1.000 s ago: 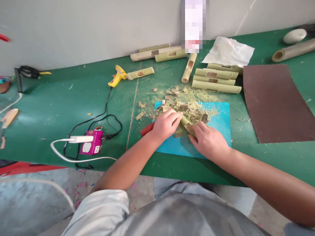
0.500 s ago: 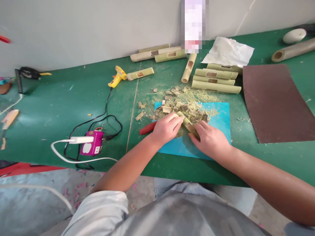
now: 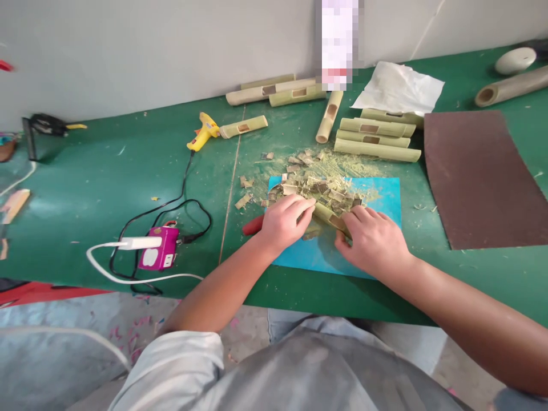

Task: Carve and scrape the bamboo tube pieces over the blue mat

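Observation:
A short green bamboo tube (image 3: 326,214) with a rectangular opening cut in its side slants between my hands over a blue sheet (image 3: 383,220). My left hand (image 3: 287,221) is closed at the tube's upper left end, its fingertips pressed together there. Wrapped over the lower right end is my right hand (image 3: 373,237), hiding that part of the tube. Bamboo chips (image 3: 317,184) and pale shavings lie heaped just beyond my hands. A red handle (image 3: 253,226) sticks out from beneath my left hand; whatever it belongs to is hidden.
Several cut bamboo tubes (image 3: 377,151) lie at the back of the green table (image 3: 85,188). A yellow glue gun (image 3: 202,132) rests by another tube, its black cord running to a purple power box (image 3: 159,249). A brown sheet (image 3: 483,182) lies at right, below white paper (image 3: 398,88).
My left hand has shifted slightly left along the tube, baring more of its upper end. The right hand and the tube's lower end have moved slightly to the right.

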`<state>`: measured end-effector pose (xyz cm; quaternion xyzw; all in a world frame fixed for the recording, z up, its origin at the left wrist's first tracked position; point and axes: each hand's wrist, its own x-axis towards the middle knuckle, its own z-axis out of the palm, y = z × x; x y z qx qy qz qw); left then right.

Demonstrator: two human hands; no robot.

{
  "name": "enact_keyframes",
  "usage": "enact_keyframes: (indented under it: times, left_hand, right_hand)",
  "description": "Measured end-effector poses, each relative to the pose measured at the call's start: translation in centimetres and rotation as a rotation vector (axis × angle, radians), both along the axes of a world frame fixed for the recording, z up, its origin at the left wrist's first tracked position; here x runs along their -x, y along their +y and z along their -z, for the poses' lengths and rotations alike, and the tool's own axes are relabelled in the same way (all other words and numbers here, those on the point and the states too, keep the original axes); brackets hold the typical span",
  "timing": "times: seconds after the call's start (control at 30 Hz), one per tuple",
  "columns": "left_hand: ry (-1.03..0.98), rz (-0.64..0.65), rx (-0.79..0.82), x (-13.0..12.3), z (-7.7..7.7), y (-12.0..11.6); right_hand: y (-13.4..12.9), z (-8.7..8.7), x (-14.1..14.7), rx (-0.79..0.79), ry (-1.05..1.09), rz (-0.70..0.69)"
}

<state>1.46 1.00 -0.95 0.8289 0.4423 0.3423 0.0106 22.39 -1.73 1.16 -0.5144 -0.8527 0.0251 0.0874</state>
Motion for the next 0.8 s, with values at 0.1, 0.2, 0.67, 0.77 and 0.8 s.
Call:
enact_keyframes:
  times: [0.1,0.2,0.67,0.77,0.8]
  left_hand:
    - [0.009,0.011,0.016,-0.2,0.2,-0.2]
    - [0.031,0.012,0.036,-0.2,0.3,-0.3]
    - [0.053,0.05,0.077,-0.3,0.3,-0.4]
    - [0.031,0.049,0.083,-0.4,0.5,-0.1]
    - [0.029,0.045,0.089,-0.4,0.6,0.0]
  right_hand:
    - [0.1,0.2,0.0,0.002,0.011,0.003]
    - [0.2,0.5,0.2,-0.014,0.052,-0.02]
    - [1.5,1.7,1.1,0.079,0.128,-0.071]
    - [1.3,2.1,1.2,0.047,0.108,-0.098]
    - [1.3,2.2,1.2,0.035,0.103,-0.111]
